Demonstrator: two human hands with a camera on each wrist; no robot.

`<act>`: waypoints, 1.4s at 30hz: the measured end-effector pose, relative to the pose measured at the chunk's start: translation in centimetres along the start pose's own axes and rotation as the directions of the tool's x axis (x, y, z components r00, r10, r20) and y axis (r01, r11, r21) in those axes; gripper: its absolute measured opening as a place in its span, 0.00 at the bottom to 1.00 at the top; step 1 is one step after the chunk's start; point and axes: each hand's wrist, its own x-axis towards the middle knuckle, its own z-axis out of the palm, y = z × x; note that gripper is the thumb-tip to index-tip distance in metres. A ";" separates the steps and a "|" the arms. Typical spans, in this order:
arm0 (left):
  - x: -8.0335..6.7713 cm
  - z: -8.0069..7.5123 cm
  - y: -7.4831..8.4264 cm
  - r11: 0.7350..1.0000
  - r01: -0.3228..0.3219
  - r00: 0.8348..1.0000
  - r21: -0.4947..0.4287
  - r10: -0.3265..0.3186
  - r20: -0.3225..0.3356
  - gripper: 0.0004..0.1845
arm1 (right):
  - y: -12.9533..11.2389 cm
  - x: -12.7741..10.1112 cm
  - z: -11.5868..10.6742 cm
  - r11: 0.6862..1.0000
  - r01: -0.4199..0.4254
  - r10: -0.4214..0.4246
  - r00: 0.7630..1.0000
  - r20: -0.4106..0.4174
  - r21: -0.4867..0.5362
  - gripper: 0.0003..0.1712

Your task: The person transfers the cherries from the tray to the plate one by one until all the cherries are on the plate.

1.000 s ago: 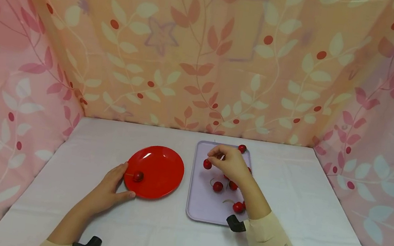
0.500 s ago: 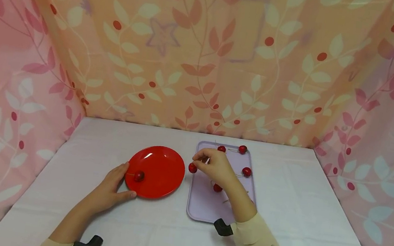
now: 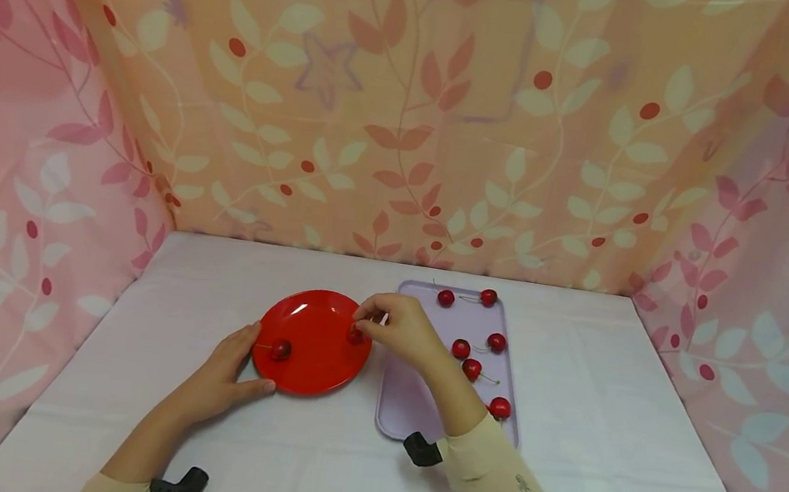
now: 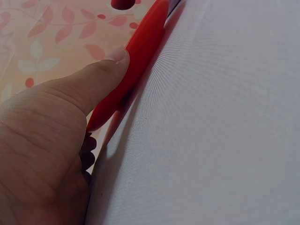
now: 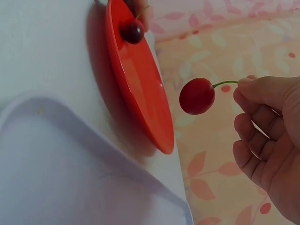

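My right hand (image 3: 401,327) pinches a cherry (image 5: 197,96) by its green stem, between thumb and forefinger. The fruit hangs above the right side of a red plate (image 3: 312,369); the right wrist view shows it apart from the plate. On the plate's left part lies another cherry (image 3: 281,349), its stem pointing left. My left hand (image 3: 212,380) holds the plate's left rim, with the thumb (image 4: 105,77) on the near edge and the fingers along the left side. Several cherries lie on a lilac tray (image 3: 401,415) to the right, partly behind my right forearm.
A white cloth (image 3: 302,468) covers the table. Patterned curtains (image 3: 413,114) enclose its back and both sides. A narrow strip of cloth separates the plate from the tray. Both wrists wear black camera mounts (image 3: 422,449).
My right hand has moved left from above the tray to above the plate's right side, carrying the cherry by its stem. My left hand has stayed at the plate's rim.
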 end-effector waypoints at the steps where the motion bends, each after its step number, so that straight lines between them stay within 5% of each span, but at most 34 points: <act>1: 0.0 0.0 0.0 1.000 -0.001 1.000 0.001 0.001 0.000 0.61 | -0.2 0.1 0.2 1.000 0.009 -0.009 1.000 0.002 0.002 0.03; 28: -0.1 -0.1 -0.1 1.000 -0.017 1.000 0.021 0.017 -0.003 0.61 | -2.4 1.9 5.9 0.991 0.119 -0.109 0.983 0.145 -0.064 0.04; 42: -0.1 -0.2 0.2 1.000 -0.015 1.000 0.000 0.015 0.000 0.61 | -2.3 1.5 8.2 0.959 0.188 -0.137 0.963 0.231 -0.214 0.06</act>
